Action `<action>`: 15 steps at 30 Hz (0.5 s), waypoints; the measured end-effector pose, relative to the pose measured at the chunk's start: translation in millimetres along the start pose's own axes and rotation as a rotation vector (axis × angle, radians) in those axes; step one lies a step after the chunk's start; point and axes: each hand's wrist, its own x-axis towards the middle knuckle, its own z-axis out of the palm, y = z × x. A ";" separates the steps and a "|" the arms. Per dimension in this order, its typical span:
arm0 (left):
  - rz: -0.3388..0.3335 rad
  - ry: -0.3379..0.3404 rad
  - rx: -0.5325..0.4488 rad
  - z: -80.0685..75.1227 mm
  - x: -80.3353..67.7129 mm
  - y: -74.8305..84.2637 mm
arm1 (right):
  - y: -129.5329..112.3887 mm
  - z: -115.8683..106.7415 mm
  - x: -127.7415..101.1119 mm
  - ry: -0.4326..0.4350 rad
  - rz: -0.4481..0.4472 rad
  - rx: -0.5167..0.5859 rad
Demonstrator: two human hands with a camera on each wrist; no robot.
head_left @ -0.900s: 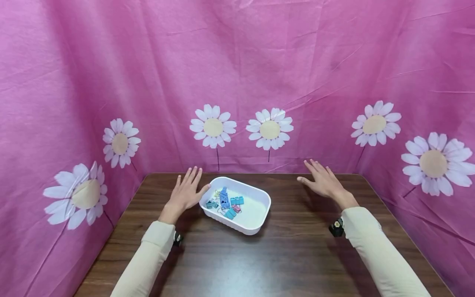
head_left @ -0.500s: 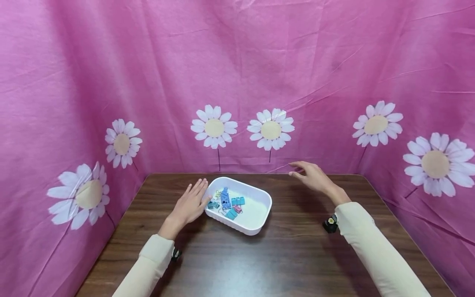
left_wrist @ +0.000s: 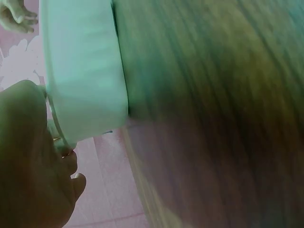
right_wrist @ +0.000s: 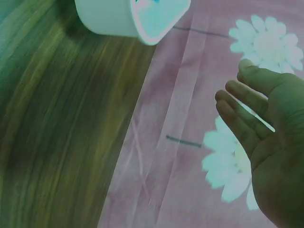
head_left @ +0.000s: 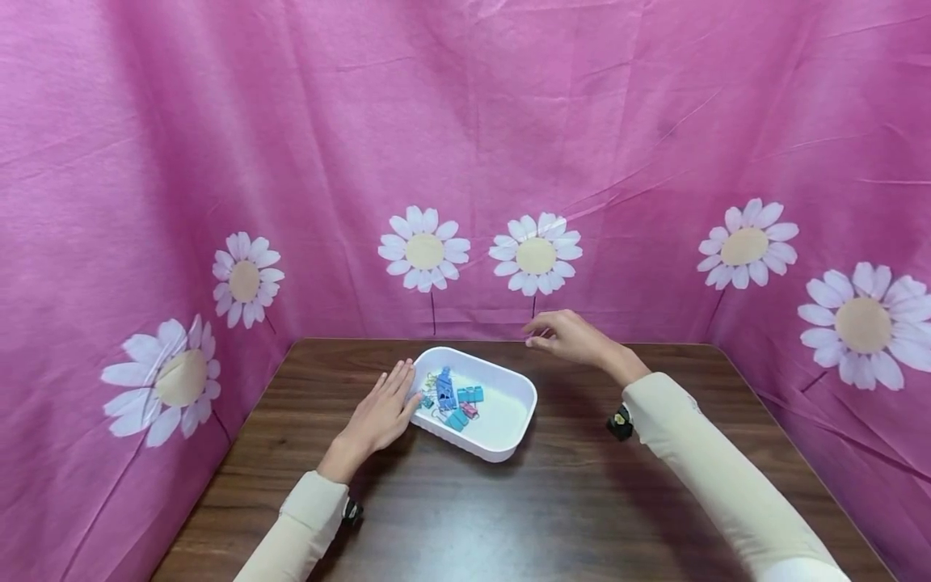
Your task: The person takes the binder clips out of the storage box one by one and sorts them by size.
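A white plastic tray [head_left: 502, 444] stands on the table with several binder clips in its left half. Among them are a blue binder clip [head_left: 446, 390], teal binder clips [head_left: 470, 394] and a pink one. My left hand [head_left: 378, 412] lies against the tray's left end, fingers straight, the thumb at the rim. In the left wrist view its fingers sit beside the tray wall [left_wrist: 88, 71]. My right hand [head_left: 575, 338] hovers beyond the tray's right back corner, holding nothing, its fingers loosely bent. The right wrist view shows that hand [right_wrist: 266, 109] apart from the tray [right_wrist: 111, 19].
The dark wooden table [head_left: 465, 517] ends at a back edge just behind the tray. A pink curtain [head_left: 480, 145] with white daisies hangs close behind it and along both sides. Each wrist wears a small black camera strap [head_left: 620, 423].
My left hand has moved right and nearer, from the tray's back left corner to flat against its left end. My right hand has swung left toward the tray, its fingers bending from spread.
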 end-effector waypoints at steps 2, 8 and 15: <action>0.000 0.005 -0.002 0.5 -0.1 1.2 | -6.2 2.1 7.7 -0.031 -0.023 0.016; -0.016 0.004 -0.010 1.8 -1.0 1.8 | -23.4 9.2 28.1 -0.107 -0.052 0.072; -0.017 -0.004 -0.019 3.3 0.0 4.4 | -36.0 20.6 47.0 -0.155 -0.068 0.127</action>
